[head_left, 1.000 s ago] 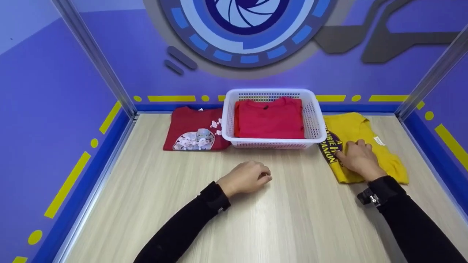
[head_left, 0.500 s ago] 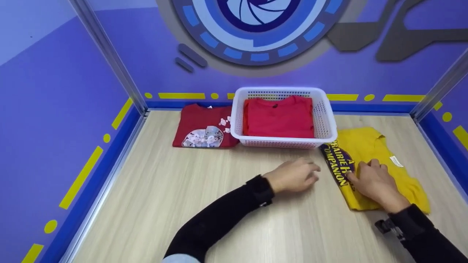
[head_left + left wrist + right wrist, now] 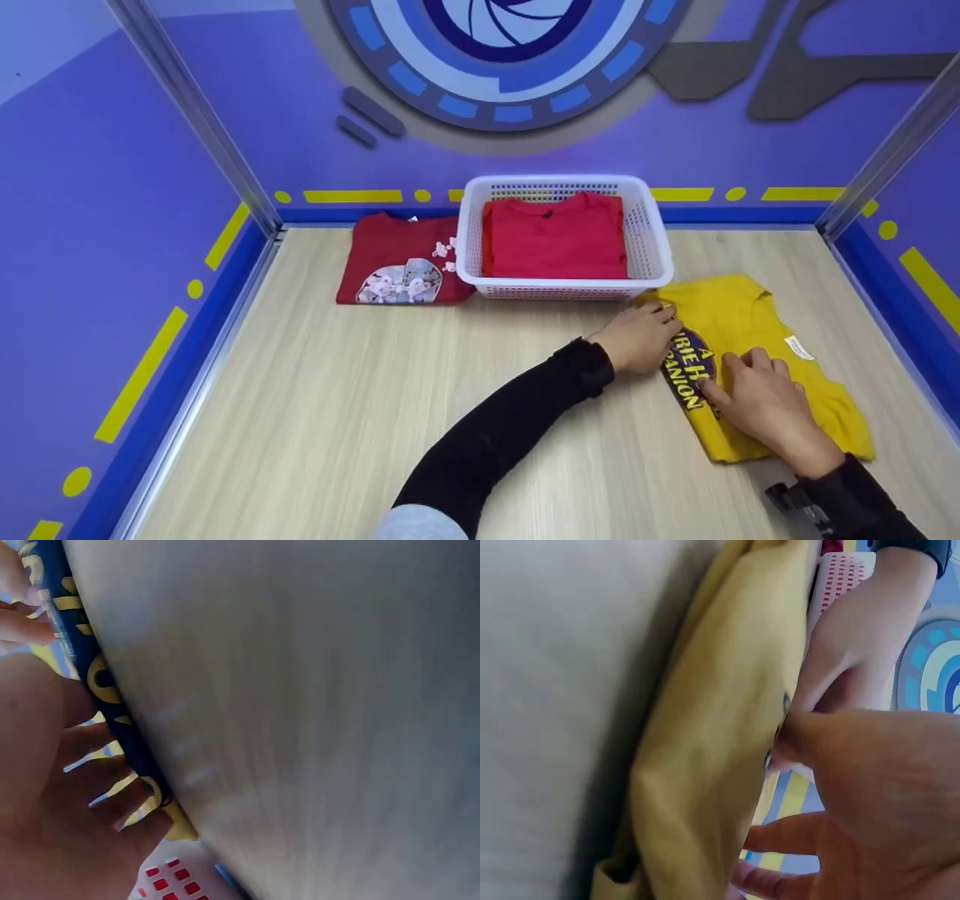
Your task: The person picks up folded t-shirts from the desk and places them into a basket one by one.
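A folded yellow T-shirt [image 3: 739, 315] with a dark printed patch and yellow lettering lies on the right of the table. My left hand [image 3: 637, 337] reaches its left edge near the basket's corner, fingertips on the cloth. In the left wrist view, the fingers [image 3: 109, 787] spread along the shirt's dark printed edge. My right hand [image 3: 769, 401] rests on the shirt's middle, thumb on the print and fingers loosely bent. The right wrist view has the thumb [image 3: 802, 736] against the yellow cloth, with the left hand [image 3: 862, 637] just beyond it.
A white plastic basket [image 3: 574, 286] stands at the back, with a folded red shirt [image 3: 559, 240] inside. Left of it lies a folded dark red T-shirt [image 3: 386, 244] with a picture print. Blue-purple panels [image 3: 240, 112] enclose the table [image 3: 337, 405].
The yellow shirt has slid toward the person under my right hand, away from the back wall. My left hand has moved right, from the table's middle to the shirt's left edge.
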